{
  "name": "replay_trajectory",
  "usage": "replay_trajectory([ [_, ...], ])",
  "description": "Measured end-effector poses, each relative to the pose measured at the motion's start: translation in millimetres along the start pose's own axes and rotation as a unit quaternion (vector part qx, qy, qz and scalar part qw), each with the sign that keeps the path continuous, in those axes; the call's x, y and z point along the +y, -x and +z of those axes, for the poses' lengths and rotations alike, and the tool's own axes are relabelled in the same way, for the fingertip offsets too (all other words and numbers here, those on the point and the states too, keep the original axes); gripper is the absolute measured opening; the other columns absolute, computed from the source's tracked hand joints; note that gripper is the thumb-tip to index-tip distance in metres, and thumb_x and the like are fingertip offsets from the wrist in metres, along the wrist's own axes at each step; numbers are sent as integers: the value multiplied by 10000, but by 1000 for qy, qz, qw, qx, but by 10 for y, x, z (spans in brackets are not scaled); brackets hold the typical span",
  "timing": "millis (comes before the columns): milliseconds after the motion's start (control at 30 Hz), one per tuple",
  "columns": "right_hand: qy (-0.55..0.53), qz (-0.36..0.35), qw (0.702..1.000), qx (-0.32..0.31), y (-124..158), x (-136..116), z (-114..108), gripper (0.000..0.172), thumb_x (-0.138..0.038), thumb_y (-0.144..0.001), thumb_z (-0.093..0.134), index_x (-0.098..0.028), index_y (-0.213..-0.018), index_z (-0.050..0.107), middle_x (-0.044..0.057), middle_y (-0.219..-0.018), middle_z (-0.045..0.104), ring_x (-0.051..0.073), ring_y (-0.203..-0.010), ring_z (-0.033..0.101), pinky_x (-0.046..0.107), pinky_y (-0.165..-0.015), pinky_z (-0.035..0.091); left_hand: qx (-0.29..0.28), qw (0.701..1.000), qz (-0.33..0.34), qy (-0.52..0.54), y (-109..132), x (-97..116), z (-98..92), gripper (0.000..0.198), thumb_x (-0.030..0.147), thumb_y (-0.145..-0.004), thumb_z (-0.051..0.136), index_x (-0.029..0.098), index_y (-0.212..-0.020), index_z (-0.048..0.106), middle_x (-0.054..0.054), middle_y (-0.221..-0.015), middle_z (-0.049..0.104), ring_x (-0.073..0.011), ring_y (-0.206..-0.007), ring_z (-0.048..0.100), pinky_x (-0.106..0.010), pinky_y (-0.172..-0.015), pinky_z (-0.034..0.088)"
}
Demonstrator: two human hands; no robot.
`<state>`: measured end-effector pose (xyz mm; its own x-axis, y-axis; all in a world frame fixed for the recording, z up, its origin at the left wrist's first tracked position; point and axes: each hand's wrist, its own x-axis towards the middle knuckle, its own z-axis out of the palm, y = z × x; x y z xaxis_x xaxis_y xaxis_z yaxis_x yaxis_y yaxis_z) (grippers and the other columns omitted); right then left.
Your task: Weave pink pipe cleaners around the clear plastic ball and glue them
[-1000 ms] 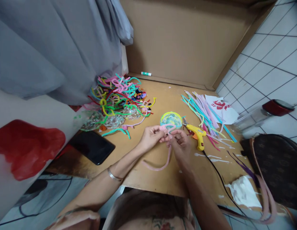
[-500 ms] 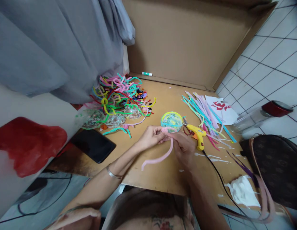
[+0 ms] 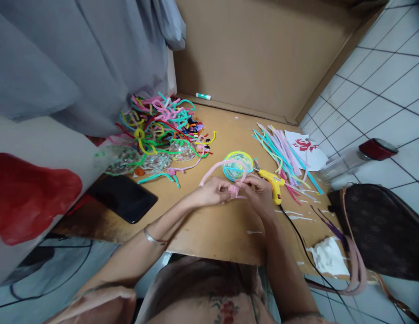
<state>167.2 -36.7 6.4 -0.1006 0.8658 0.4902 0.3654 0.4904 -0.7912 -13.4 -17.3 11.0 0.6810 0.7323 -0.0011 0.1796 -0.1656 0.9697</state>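
Observation:
My left hand [image 3: 211, 194] and my right hand [image 3: 259, 194] meet over the wooden tabletop [image 3: 209, 225], both pinching a pink pipe cleaner [image 3: 219, 167]. A small coiled knot of it sits between my fingertips, and its free end arcs up and to the left above my left hand. Just beyond my hands lies a clear round ball [image 3: 237, 164] ringed with yellow and teal pipe cleaner. A yellow glue gun [image 3: 270, 181] rests right of the ball, close to my right hand.
A tangled heap of coloured pipe cleaners [image 3: 160, 123] lies at the left, a bundle of straight ones [image 3: 284, 155] at the right. A black phone [image 3: 122, 198], a brown bag [image 3: 385, 229], a red-lidded jar [image 3: 361, 157], a crumpled tissue [image 3: 327, 256] and a glue stick [image 3: 202, 96] surround the work area.
The pipe cleaner's free end, which hung down toward me, has swung up and over to the far left of my hands. Both hands stayed together, winding it.

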Motion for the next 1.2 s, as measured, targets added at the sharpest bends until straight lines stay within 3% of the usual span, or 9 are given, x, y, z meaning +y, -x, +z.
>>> replay_trajectory([
  [300,-70,73,995,-11,18,1,18,116,-290,-766,718,-223,-671,717,0,-650,677,164,-640,606,283,-612,471,-25,1000,1,-12,7,39,8,257,329,-817,553,126,-662,582,45,-533,437,-70,-487,363,-204,-483,243],
  [500,-106,150,983,15,51,31,56,87,-301,-709,729,-213,-705,730,1,-650,701,167,-619,627,277,-583,500,-16,1000,13,11,7,43,49,340,422,-831,562,141,-642,524,48,-563,415,-71,-526,334,-199,-508,249],
  [733,-100,150,982,63,60,-9,78,67,-282,-691,728,-219,-675,713,-10,-623,682,155,-598,619,262,-563,496,-15,998,11,59,-17,3,101,315,418,-802,609,130,-694,545,43,-604,420,-71,-556,328,-199,-519,246],
  [900,-127,175,974,73,59,-38,94,105,-313,-649,759,-219,-660,713,-4,-634,702,158,-590,630,270,-561,514,6,999,20,28,-42,-75,112,335,407,-815,565,137,-626,504,60,-576,300,-57,-529,226,-211,-498,164],
  [1067,-205,226,950,70,47,-36,92,188,-352,-615,789,-200,-662,688,-26,-545,651,114,-454,561,222,-429,459,12,1000,24,-2,-25,-29,98,354,426,-828,545,132,-631,539,60,-570,272,-59,-526,214,-218,-495,144],
  [1200,-216,219,947,89,50,-8,100,201,-348,-622,791,-194,-649,663,-43,-507,613,87,-413,516,199,-404,432,25,999,18,31,-32,-32,135,404,488,-822,567,127,-642,546,59,-580,294,-61,-537,235,-213,-499,164],
])
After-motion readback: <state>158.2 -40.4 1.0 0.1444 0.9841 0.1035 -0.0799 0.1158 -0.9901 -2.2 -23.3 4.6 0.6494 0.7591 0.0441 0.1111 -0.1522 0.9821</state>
